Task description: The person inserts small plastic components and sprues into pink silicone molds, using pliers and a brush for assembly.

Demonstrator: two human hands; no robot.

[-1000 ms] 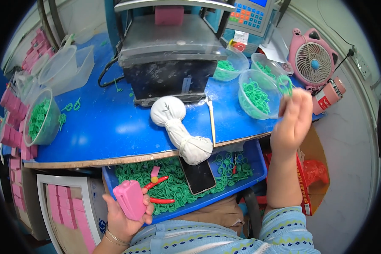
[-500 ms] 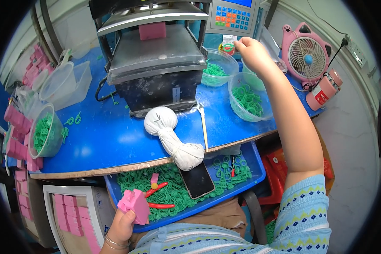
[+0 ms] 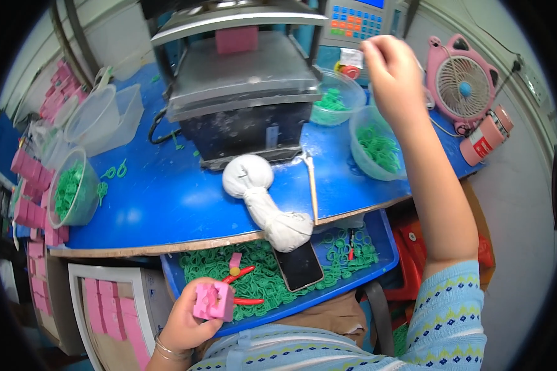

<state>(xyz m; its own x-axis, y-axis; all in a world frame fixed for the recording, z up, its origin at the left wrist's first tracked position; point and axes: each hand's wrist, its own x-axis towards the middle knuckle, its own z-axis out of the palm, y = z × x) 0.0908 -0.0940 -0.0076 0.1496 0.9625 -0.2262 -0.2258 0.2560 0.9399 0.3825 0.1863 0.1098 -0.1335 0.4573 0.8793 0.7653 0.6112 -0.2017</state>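
A pink block (image 3: 213, 302) with a carved hollow in its upper face is held in my left hand (image 3: 189, 321), above the near edge of a blue tray (image 3: 387, 263). Green ring-shaped plastic pieces (image 3: 207, 272) fill much of the tray, and red-handled pliers (image 3: 244, 302) lie on them. My right hand (image 3: 393, 77) is raised near the control panel, beside a red push button (image 3: 351, 71), with its fingers curled together. Whatever the right fingers hold, if anything, is hidden. Below that hand stands a clear bowl of green pieces (image 3: 377, 151).
A black press machine (image 3: 247, 130) stands on the blue table (image 3: 161, 210), with a pink block (image 3: 236, 40) inside. A white cloth bundle (image 3: 266, 210), a brush (image 3: 312, 188) and a phone (image 3: 298, 267) are nearer. A pink fan (image 3: 464, 86) and bottle (image 3: 486, 136) stand right.
My left hand has turned the pink block so its hollowed face shows. The right hand's fingers have curled in, and the green loop by its fingertips no longer shows. The whole view has shifted slightly.
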